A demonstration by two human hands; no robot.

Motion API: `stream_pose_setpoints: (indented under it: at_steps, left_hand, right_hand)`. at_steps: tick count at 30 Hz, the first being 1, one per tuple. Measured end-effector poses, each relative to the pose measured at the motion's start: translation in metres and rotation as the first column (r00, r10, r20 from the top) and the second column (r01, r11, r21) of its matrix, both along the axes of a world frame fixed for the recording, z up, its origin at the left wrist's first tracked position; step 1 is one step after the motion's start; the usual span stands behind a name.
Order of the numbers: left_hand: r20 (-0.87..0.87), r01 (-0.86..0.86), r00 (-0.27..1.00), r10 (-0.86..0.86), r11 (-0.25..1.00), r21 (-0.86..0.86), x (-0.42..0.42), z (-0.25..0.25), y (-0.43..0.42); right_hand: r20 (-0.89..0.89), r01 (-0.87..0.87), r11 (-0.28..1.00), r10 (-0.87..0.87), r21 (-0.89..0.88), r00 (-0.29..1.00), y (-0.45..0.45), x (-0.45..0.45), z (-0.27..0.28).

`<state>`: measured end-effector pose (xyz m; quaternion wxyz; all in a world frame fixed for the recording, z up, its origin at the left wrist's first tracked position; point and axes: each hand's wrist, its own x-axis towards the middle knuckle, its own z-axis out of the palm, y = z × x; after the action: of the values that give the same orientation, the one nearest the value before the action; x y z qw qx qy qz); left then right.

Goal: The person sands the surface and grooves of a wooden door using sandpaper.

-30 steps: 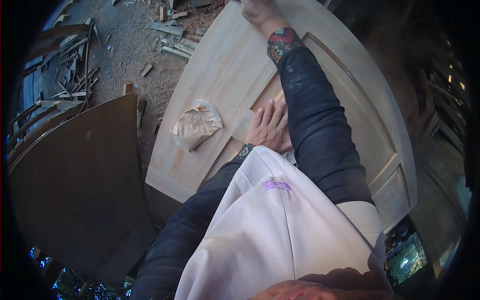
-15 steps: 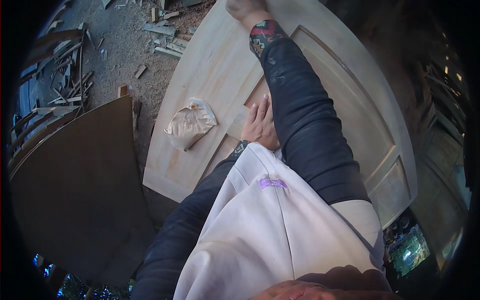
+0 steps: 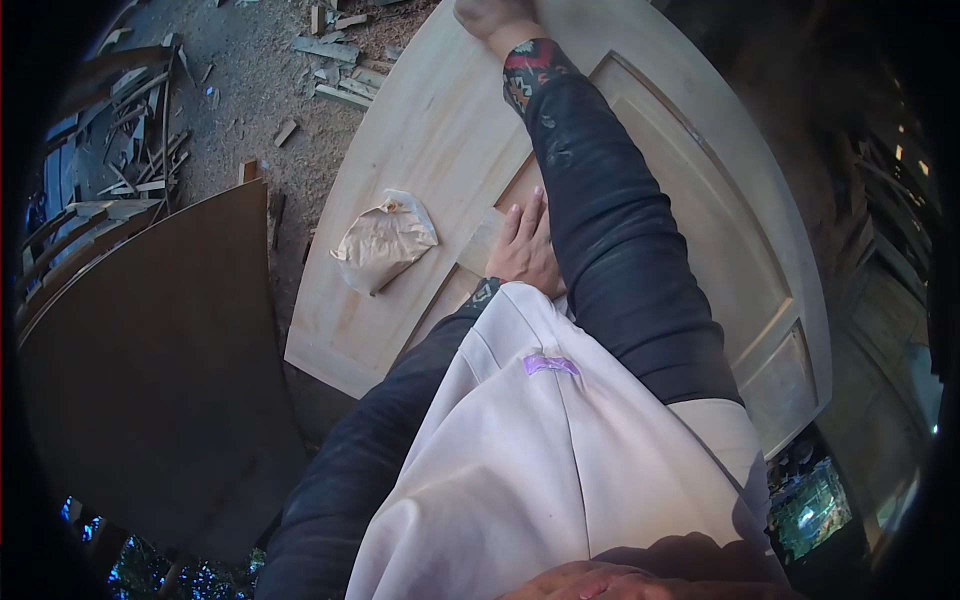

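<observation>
A pale wooden door (image 3: 400, 130) with recessed panels lies in front of me. My left hand (image 3: 527, 248) rests flat on it near my body, fingers stretched out, beside a pale square patch (image 3: 482, 246) that the fingers nearly touch. At the far end of my outstretched arm, my right hand (image 3: 495, 14) is on the door's plain outer board. The top edge of the view cuts this hand off, so its fingers and anything under them are hidden. A crumpled tan paper or plastic bag (image 3: 385, 243) sits on the door's left board, apart from both hands.
A dark wooden sheet (image 3: 150, 360) stands at the left. Wood offcuts (image 3: 340, 70) and sawdust cover the ground beyond the door. More scrap wood (image 3: 150, 130) is piled at the far left. Another panel (image 3: 870, 370) leans in shadow on the right.
The view has shifted slightly. Both hands, the bag and the door keep nearly the same places relative to each other.
</observation>
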<state>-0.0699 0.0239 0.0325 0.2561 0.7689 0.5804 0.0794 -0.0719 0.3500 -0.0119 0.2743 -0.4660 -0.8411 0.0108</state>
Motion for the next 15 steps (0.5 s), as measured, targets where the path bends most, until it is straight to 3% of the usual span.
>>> stream_pose_setpoints:
  at_steps: [2,3,4,5,6,7,10,11,12,13,15]
  left_hand:
    - [-0.251,0.079,0.967,-0.053,0.992,0.096,0.001,0.001,-0.002]
    - [0.025,0.013,1.000,-0.012,0.999,-0.035,-0.003,0.019,0.006]
    - [0.028,0.007,1.000,-0.007,1.000,-0.016,-0.005,0.021,0.005]
    - [0.032,0.001,0.999,-0.001,1.000,0.005,-0.004,0.020,0.006]
    - [0.016,0.014,1.000,-0.014,1.000,0.026,-0.005,0.018,0.005]
    - [0.027,0.013,1.000,-0.014,0.999,0.034,-0.006,0.016,0.007]
    - [0.082,0.008,0.997,-0.012,0.999,0.052,-0.008,0.017,0.005]
    - [-0.022,0.068,0.997,-0.068,0.998,0.013,-0.010,0.014,0.008]
    - [-0.122,0.127,0.984,-0.131,0.991,-0.038,-0.010,0.009,0.006]
    - [-0.211,0.183,0.956,-0.202,0.977,-0.105,-0.008,0.001,-0.003]
    - [-0.119,0.033,0.993,-0.011,0.982,0.185,0.002,-0.035,-0.016]
  right_hand:
    - [0.032,-0.088,0.996,0.088,-0.008,0.996,-0.010,0.015,0.011]
    - [0.118,-0.141,0.981,0.126,0.130,0.985,-0.014,0.036,0.002]
    - [0.058,-0.070,0.997,0.072,-0.029,0.996,-0.031,0.062,0.013]
    - [0.203,0.084,0.985,-0.051,-0.153,0.978,-0.025,0.119,-0.030]
    - [0.092,0.165,0.986,-0.166,0.021,0.982,-0.041,0.141,-0.004]
    - [0.051,0.284,0.958,-0.286,0.034,0.957,-0.036,0.183,-0.023]
    - [0.057,0.383,0.923,-0.381,-0.029,0.923,-0.068,0.153,-0.014]
    - [0.171,0.302,0.953,-0.296,-0.009,0.940,-0.099,0.090,0.012]
    - [0.139,-0.010,0.998,0.018,-0.056,0.990,-0.130,0.045,0.021]
    - [-0.003,-0.345,0.927,0.348,-0.150,0.937,-0.167,0.010,0.021]
    - [-0.050,-0.495,0.861,0.492,-0.121,0.869,-0.156,0.009,0.027]
